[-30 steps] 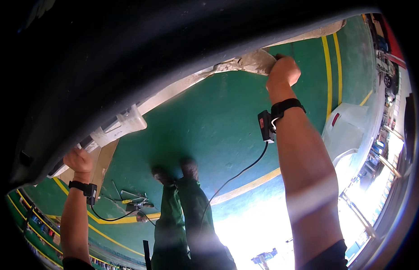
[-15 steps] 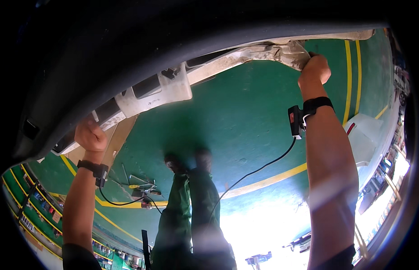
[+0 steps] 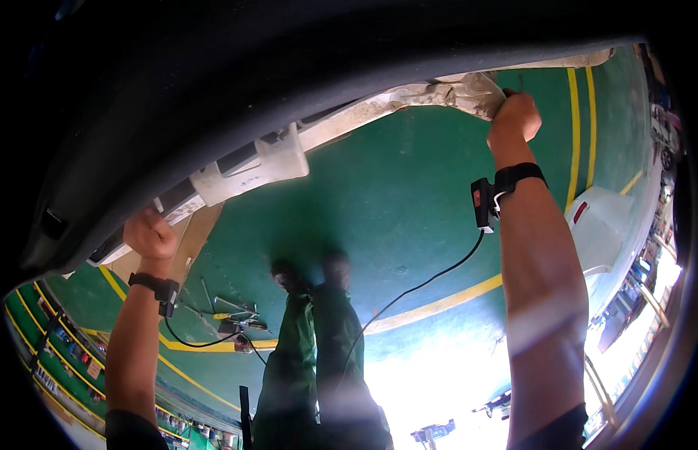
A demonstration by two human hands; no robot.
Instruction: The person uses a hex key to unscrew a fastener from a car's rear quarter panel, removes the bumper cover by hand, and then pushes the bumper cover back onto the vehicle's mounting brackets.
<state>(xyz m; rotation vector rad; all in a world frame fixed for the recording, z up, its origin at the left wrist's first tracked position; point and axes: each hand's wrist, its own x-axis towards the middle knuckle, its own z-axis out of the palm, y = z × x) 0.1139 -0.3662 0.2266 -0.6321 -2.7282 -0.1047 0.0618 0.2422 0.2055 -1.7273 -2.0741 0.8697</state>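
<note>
A long, dirty, whitish plastic car part runs from lower left to upper right, along the lower edge of a big dark curved panel. At its left end my left hand is closed on it, fingers curled and partly hidden by the edge. Over on the upper right, my right hand grips the crumpled-looking far end, its fingertips out of sight behind it. A squarish tab stands out from the part between the hands. Both wrists wear black straps with small cabled boxes.
Below is a green floor with yellow lines. Tools lie left of my feet, beside a piece of cardboard. A white panel with a red lamp stands at the right. Railed shelving fills the lower left.
The whitish part has shifted a little left and nearer the dark panel, so less of the dark gap between them shows. My right hand moved slightly left with it; both grips stay closed.
</note>
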